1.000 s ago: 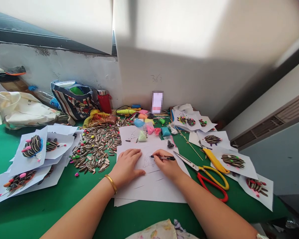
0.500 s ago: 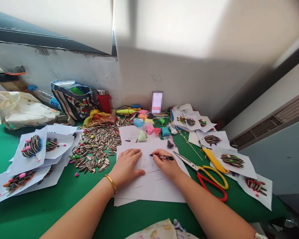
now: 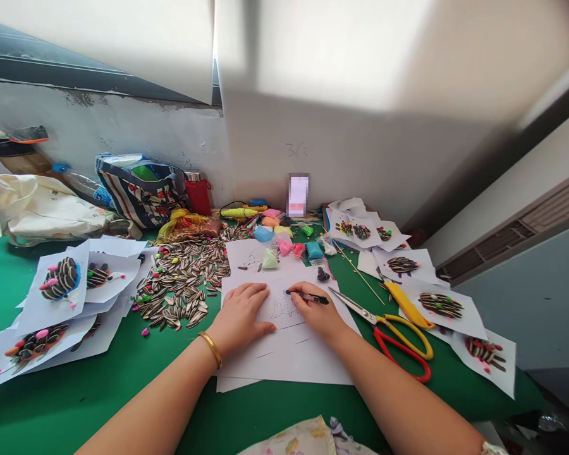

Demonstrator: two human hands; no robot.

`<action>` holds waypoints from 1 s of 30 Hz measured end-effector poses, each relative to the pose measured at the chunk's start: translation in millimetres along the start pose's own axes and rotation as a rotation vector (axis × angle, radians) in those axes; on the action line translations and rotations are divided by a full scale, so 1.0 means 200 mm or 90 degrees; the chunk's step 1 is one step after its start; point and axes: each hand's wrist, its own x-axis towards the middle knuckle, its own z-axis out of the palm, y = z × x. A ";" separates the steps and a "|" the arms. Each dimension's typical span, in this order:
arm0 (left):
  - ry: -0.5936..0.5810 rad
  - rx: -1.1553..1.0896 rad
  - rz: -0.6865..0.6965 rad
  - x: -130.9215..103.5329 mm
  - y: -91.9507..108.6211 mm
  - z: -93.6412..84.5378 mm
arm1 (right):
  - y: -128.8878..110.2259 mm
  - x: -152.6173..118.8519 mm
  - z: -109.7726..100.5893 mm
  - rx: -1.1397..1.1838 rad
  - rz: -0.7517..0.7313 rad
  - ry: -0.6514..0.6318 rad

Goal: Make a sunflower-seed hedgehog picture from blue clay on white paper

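White paper (image 3: 313, 360) lies on the green table, with a small line drawing (image 3: 281, 307) between my hands. My left hand (image 3: 243, 318) rests flat on the paper's left side, fingers spread, holding nothing. A black pen (image 3: 317, 298) is pinched in my right hand (image 3: 318, 316), its tip touching the paper at the drawing's upper edge. A dark lump of clay (image 3: 322, 274) sits on the sheet just above my right hand. Bags of coloured clay (image 3: 314, 251) stand behind the sheet, the pale green one on a second sheet with another sketch.
Striped seeds (image 3: 184, 278) are heaped left of the paper. Scissors (image 3: 377, 322) and a yellow cutter (image 3: 406, 304) lie at right. Seed pictures on paper (image 3: 57, 316) are stacked on both sides. Bags, a red flask (image 3: 198, 196) and a phone (image 3: 298, 194) stand at the back.
The drawing shows a few more marks along its right and lower part. My right hand has shifted very slightly; my left hand has stayed in place.
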 end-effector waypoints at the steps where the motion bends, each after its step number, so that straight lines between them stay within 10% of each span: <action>1: -0.001 -0.001 -0.001 0.00 0.00 0.00 | 0.00 0.00 0.00 -0.003 0.005 -0.002; 30: 0.000 -0.011 -0.005 0.00 0.01 -0.01 | 0.00 0.00 -0.01 -0.017 0.044 0.015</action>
